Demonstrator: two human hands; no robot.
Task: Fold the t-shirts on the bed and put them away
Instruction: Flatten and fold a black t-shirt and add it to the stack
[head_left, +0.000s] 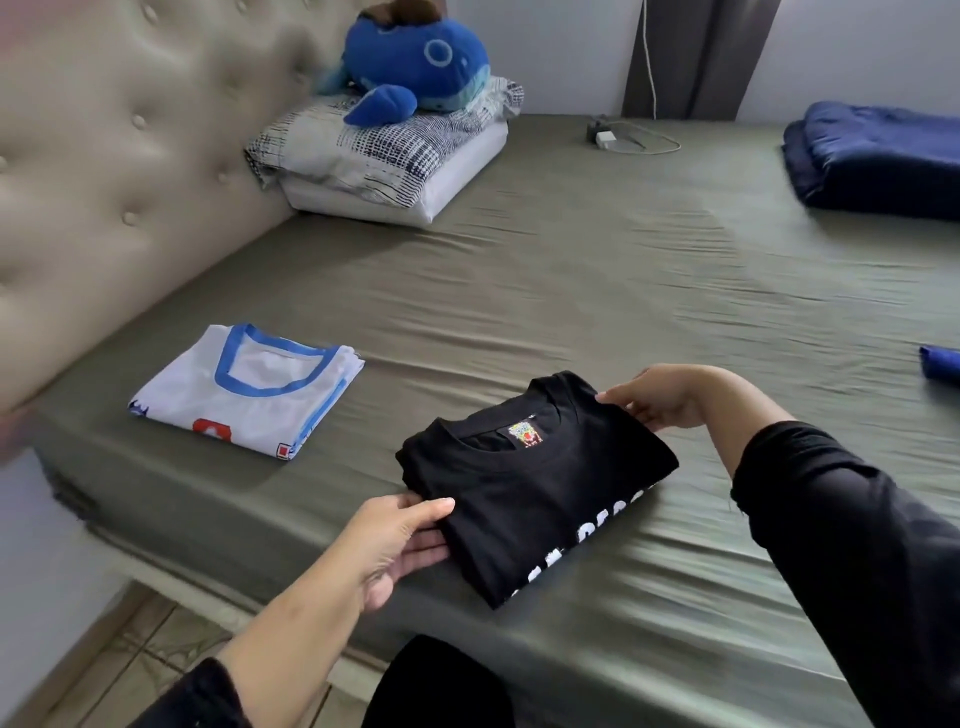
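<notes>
Both hands, left hand (402, 540) and right hand (660, 397), pinch opposite edges of the folded black shirt (535, 483) near the bed's (571, 291) edge, seemingly about to lift it; carrying needs level support.

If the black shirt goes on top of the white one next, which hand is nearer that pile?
Left hand: it holds the black shirt on the side facing the white shirt; the right hand is farther.
</notes>
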